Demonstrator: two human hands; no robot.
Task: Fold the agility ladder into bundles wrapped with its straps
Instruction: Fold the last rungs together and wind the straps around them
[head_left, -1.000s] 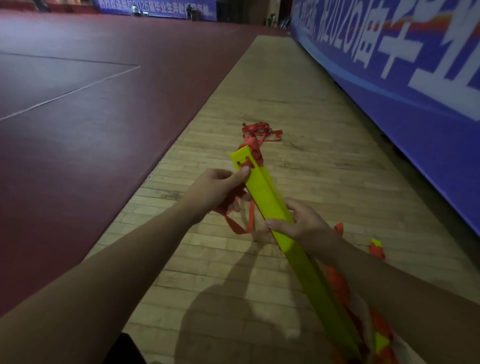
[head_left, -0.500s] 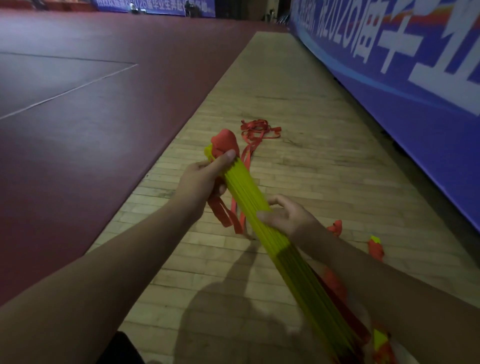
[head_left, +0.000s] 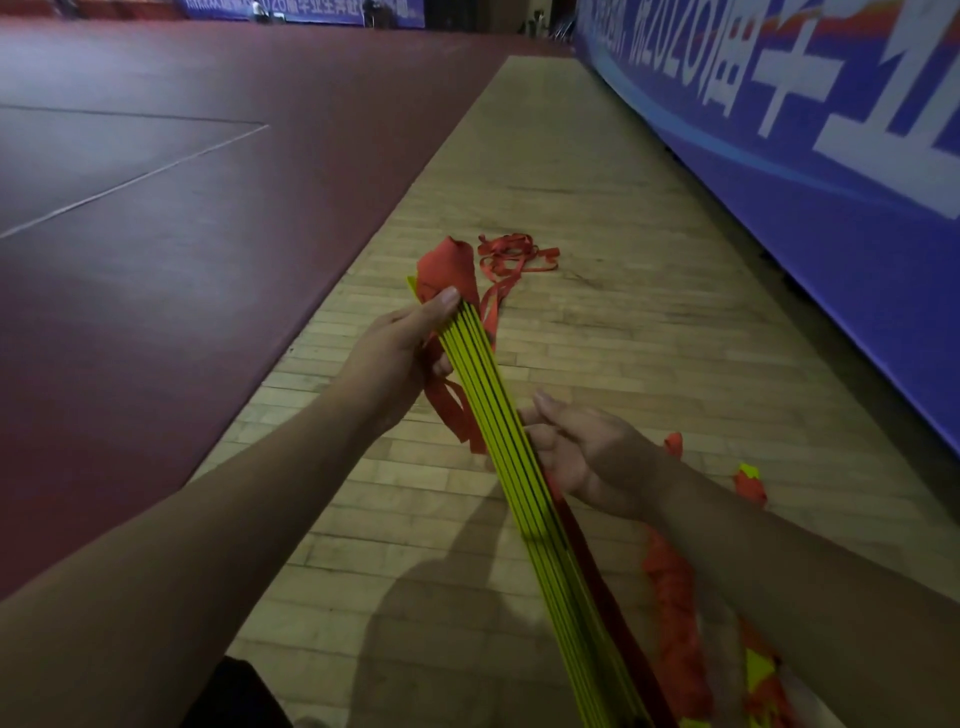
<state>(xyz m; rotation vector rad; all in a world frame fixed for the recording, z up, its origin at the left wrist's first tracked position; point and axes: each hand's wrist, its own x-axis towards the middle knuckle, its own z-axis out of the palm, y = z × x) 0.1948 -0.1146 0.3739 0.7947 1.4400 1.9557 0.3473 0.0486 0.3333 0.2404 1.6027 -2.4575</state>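
The ladder's yellow rungs (head_left: 498, 415) are gathered into one stack held in the air over the wooden floor (head_left: 623, 364), slanting from near the person's body away toward the far end. The left hand (head_left: 400, 358) grips that far end, thumb pressed across the rung edges, probably to keep them level and stop them fanning out. A wad of red strap (head_left: 447, 270) stands bunched at the tip, and more strap hangs in loops below the left hand. The right hand (head_left: 592, 457) lies at mid-stack with fingers loosely bent against the side, steadying more than clamping, likely so the stack can turn freely. A loose tangle of strap (head_left: 514, 257) lies on the floor beyond, trailing back toward the stack, and red and yellow pieces (head_left: 748, 483) sit on the floor at right.

A second ago the stack showed its broad flat face and the right hand wrapped over it; since then it has been rolled edge-on, the separate rung edges show, and the red wad has come up over the tip
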